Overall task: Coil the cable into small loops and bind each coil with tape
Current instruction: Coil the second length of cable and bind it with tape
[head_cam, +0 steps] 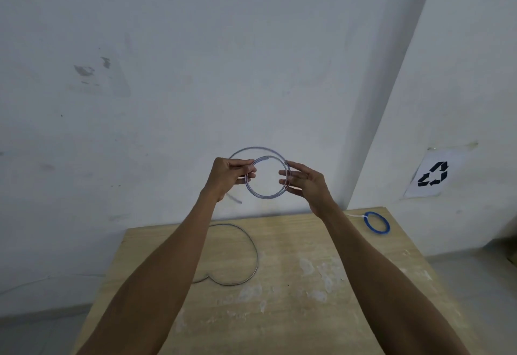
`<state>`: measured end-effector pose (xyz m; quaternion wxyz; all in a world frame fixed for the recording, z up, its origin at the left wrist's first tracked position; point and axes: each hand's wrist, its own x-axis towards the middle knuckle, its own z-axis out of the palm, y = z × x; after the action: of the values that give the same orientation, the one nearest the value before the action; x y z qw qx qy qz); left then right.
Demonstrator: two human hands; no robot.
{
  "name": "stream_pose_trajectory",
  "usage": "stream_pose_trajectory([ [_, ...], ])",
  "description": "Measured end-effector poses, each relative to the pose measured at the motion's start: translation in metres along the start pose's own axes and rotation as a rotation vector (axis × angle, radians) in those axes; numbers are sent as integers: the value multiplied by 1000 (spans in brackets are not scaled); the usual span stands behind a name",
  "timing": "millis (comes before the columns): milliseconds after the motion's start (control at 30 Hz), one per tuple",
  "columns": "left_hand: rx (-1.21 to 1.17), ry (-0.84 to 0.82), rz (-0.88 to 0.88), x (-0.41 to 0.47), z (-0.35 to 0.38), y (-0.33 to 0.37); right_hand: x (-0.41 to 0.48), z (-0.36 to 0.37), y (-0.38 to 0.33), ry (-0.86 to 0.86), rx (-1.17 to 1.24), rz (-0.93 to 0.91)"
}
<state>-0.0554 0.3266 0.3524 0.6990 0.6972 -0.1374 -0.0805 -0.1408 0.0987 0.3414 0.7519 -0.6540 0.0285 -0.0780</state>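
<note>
left hand (229,175): held up in the air over the far edge of the worktop. its thumb and fingers are curled and pinch the left side of the cable ring.
right hand (305,184): up at the same height, on the right side of the ring. its fingers are nearly straight and spread. the ring runs between the thumb and the fingers. i cannot tell if this hand squeezes the cable or only touches it.
both hands: apart, with the ring between them.
cable (265,196): pale and see-through, wound into a small round ring held upright in front of the wall. one wider turn bows out over the top.
loose end (235,199): a short bit sticks out below the left hand.
worktop (293,312): pale wood with white smudges, under both arms.
grey wire (253,245): thin and dark, lying flat on the left part of the worktop in a big open curve. part of it is hidden under the left arm.
blue coil (376,223): a small ring lying flat on the far right corner of the worktop, well apart from the hands.
white bit (363,216): on the left edge of the blue coil. a thin white line runs left from it.
paper sign (432,174): stuck on the right wall, with black arrows in a triangle.
wall (167,75): pale, with a few dark marks on the left.
</note>
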Motion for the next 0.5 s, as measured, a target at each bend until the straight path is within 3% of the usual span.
stream_pose_trajectory([
  [500,-3,17,106,-6,-1,5,13,11,-17,27,-120,-83],
])
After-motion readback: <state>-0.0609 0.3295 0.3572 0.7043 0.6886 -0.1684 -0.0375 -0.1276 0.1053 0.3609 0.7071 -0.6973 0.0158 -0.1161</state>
